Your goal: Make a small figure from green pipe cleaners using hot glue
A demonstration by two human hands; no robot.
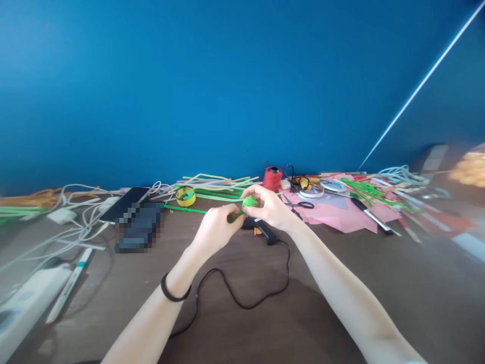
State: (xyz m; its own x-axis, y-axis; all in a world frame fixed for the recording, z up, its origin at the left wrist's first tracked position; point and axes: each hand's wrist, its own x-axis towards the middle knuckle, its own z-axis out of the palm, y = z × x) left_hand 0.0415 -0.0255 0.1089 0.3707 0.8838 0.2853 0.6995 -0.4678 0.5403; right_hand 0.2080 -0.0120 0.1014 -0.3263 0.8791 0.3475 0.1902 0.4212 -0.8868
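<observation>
Both hands meet over the middle of the brown table (265, 313). My left hand (215, 230), a black band on its wrist, is closed on the lower end of a green pipe cleaner (235, 216). My right hand (270, 206) pinches the bright green coiled end of the pipe cleaner (249, 201) between fingers and thumb. Just under the hands lies a black glue gun (262, 230), its black cord (242, 303) looping toward me.
Loose pipe cleaners (215, 186), a yellow tape roll (185, 195), a red thread spool (272, 178), scissors (301, 205) and pink paper (337, 212) lie along the blue wall. A tablet (127, 205), white cables (76, 222) and a power strip (26, 303) sit at left.
</observation>
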